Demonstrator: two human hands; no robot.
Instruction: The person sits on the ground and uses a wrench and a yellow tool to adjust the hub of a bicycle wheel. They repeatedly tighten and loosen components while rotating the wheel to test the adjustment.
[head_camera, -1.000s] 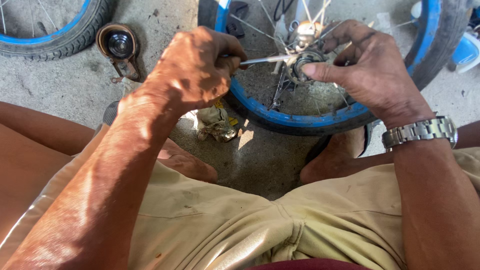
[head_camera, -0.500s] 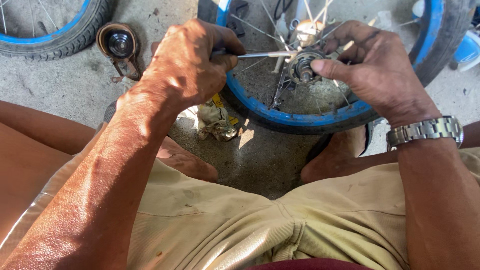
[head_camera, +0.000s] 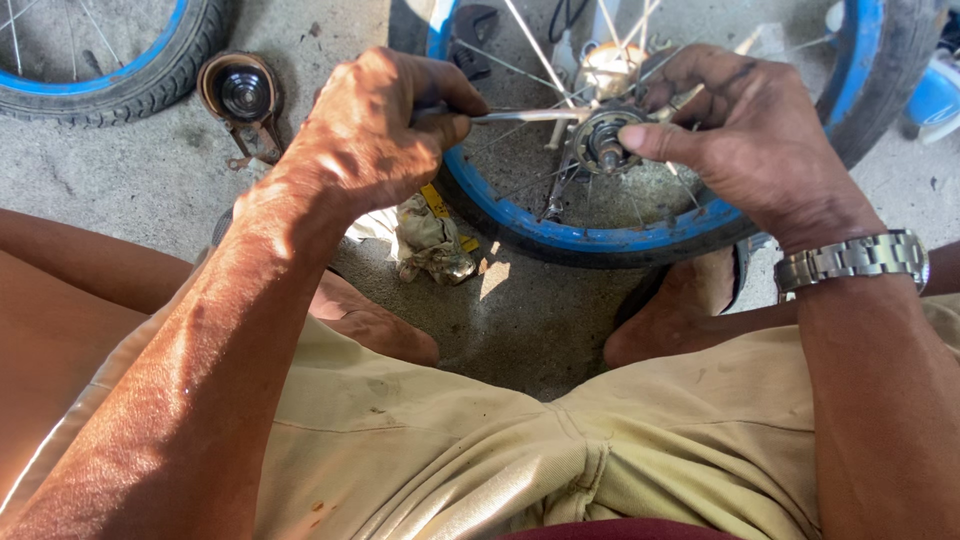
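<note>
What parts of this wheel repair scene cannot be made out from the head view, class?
- Handle of the thin metal tool: hidden inside the left hand.
- Far side of the wheel hub: covered by the right hand.
- Top of the blue-rimmed wheel: cut off by the upper edge.
- Second wheel: cut off at the top left corner.
- Crumpled rag: contents too small to tell.

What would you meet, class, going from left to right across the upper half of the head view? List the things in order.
Second wheel with blue rim → round brown-edged part on the ground → left hand → thin metal tool → wheel hub → right hand → metal wristwatch.
</note>
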